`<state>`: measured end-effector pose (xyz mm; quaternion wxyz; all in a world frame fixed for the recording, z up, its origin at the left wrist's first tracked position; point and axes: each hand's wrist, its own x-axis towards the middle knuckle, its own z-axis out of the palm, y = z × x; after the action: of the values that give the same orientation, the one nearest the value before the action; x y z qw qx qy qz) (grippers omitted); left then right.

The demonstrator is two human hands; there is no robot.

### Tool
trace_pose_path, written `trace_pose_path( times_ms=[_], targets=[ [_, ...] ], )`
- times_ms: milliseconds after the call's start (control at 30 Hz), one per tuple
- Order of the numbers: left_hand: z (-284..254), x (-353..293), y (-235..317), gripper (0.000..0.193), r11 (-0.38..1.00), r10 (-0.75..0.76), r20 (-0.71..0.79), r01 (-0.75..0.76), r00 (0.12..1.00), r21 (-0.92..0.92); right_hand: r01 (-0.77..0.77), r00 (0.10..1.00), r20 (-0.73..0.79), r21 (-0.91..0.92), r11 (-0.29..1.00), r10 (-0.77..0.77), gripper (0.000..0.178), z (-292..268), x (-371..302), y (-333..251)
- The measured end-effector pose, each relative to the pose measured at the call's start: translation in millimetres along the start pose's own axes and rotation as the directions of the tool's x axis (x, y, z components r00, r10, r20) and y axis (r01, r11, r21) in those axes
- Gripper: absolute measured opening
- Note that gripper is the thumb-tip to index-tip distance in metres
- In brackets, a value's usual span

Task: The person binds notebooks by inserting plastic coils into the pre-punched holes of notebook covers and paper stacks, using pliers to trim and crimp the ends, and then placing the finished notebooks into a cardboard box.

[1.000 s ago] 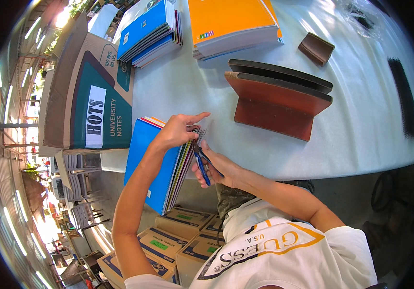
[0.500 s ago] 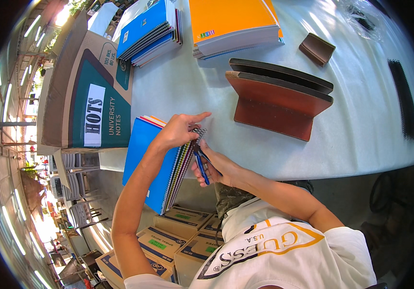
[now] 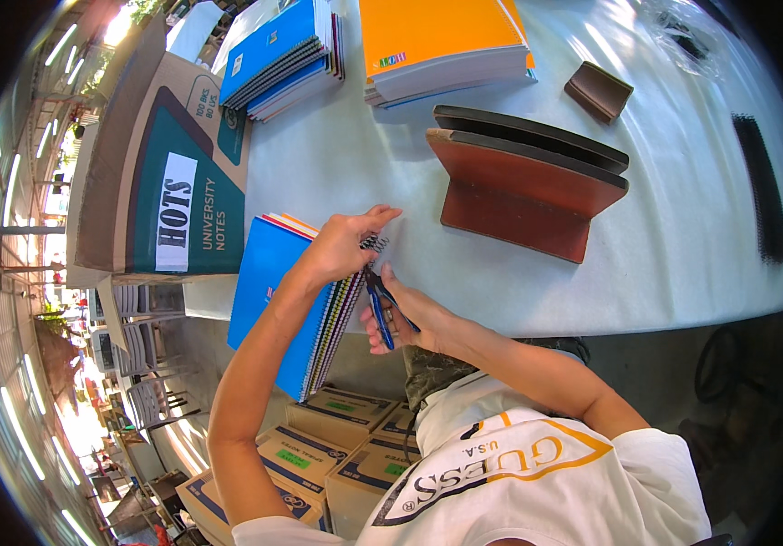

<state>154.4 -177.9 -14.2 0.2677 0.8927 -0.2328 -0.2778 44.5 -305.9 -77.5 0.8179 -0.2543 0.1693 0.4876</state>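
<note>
A stack of blue-covered spiral notebooks [image 3: 269,282] sticks out over the near table edge, its wire coils facing right. My left hand [image 3: 341,246] is closed around the top end of the coils, thumb and fingers pinching there, one finger pointing right. From the right, my right hand [image 3: 401,314] grips blue-handled pliers [image 3: 379,309], their handles spread apart. The pliers' jaws touch or nearly touch the loose wire ends [image 3: 373,244] beside my left fingers; the exact contact is too small to make out.
A brown angled stand [image 3: 519,196] sits right of my hands, with a smaller brown block [image 3: 599,91] beyond. Orange notebooks [image 3: 442,36] and blue notebooks [image 3: 273,50] are piled at the back. A large carton [image 3: 182,173] stands left; closed cartons [image 3: 341,409] lie below the table edge.
The pliers' handles have spread wider in my right hand. My left fingers have shifted slightly at the coil ends, the pointing finger now less straight.
</note>
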Motion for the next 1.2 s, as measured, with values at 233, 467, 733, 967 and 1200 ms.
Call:
trace_pose_path(
  times_ms=[233,467,733,967,1200],
  targets=[
    [2.4,-1.9,18.8,0.076,0.977,0.056,-0.018,-0.051,0.998,0.205,-0.085,0.996,0.025,0.108,0.990,0.083,0.067,-0.1,3.0,-4.2],
    [6.3,-2.7,14.7,0.078,0.966,0.076,-0.037,-0.065,0.996,0.250,-0.084,0.995,-0.054,0.095,0.992,0.089,0.066,4.7,0.5,-5.1],
    [6.6,2.7,7.8,0.082,0.979,0.064,-0.090,-0.045,0.994,0.196,-0.078,0.991,-0.104,0.050,0.996,0.083,0.077,1.3,-6.5,-8.9],
    [11.0,0.2,3.7,0.085,0.964,0.097,-0.085,-0.072,0.992,0.257,-0.104,0.990,-0.083,0.099,0.990,0.112,0.074,1.8,2.4,-12.4],
    [17.7,-1.2,36.4,0.081,0.920,-0.041,0.004,0.036,0.999,0.390,-0.114,0.988,-0.080,0.195,0.974,0.131,0.068,3.9,0.2,-13.7]
  ],
)
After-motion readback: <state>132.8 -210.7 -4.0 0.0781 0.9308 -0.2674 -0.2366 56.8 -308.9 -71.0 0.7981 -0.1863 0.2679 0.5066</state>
